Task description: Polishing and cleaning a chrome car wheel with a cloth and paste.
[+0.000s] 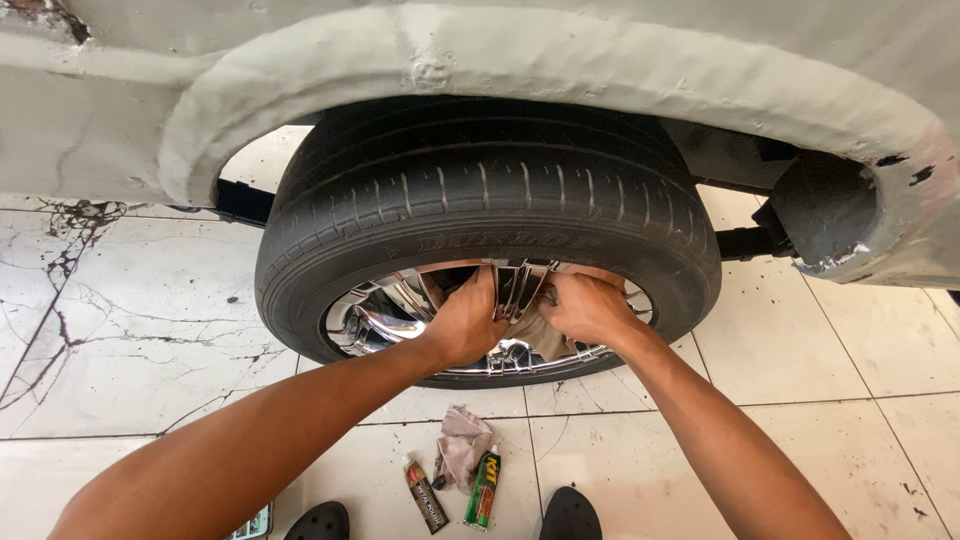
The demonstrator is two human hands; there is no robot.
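Cracked floor tiles (pixel 120 330) at far left; black tyre (pixel 480 215) under pale wheel arch (pixel 520 60), chrome rim (pixel 385 315) inside; left hand (pixel 465 320) pressed on rim spokes, fingers curled, grip unclear; right hand (pixel 590 308) just beside, bunched round grey cloth (pixel 545 335) against rim. Below on floor, betw. forearms: brown tube (pixel 426 494), crumpled rag (pixel 461 445), green tube (pixel 484 487), all close together; black shoe tips (pixel 570 515) at bottom edge.

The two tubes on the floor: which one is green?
The right tube, green with a yellow label, beside the crumpled grey rag. The left tube is dark brown with a red end.
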